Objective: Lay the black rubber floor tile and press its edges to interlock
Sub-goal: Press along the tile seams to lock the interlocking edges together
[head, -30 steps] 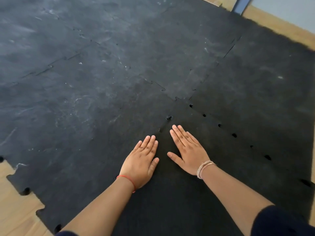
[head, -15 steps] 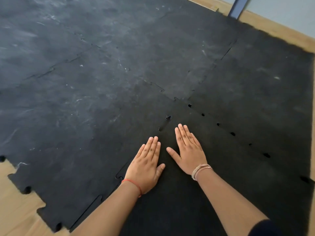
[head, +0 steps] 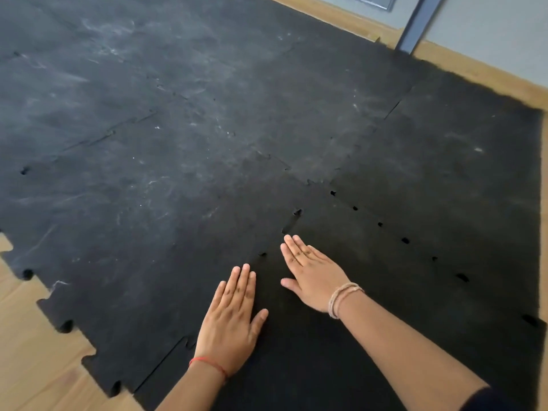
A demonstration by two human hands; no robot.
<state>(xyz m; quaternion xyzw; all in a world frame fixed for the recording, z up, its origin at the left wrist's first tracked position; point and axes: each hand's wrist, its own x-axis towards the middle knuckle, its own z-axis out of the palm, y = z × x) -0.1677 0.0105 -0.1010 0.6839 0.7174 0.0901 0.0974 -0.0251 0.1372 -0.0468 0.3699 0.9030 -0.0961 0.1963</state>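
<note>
The black rubber floor tile (head: 385, 307) lies flat at the near right, darker and cleaner than the tiles around it. Its left seam (head: 289, 225) runs from my hands toward the corner, with a short gap still showing there. Small dark gaps (head: 404, 240) dot its far right seam. My left hand (head: 229, 318) rests palm down, fingers together, beside the left seam. My right hand (head: 311, 271) lies palm down on the tile just ahead, fingertips near the gap. Neither hand holds anything.
Dusty grey-black tiles (head: 148, 143) cover the floor ahead and to the left. Bare wooden floor (head: 35, 360) shows at the near left beyond the jigsaw edge. A wooden skirting (head: 474, 69) and a grey post (head: 421, 22) stand at the far right.
Both hands have slid back toward me along the left seam, the left hand more. The view has tilted, showing more of the wall.
</note>
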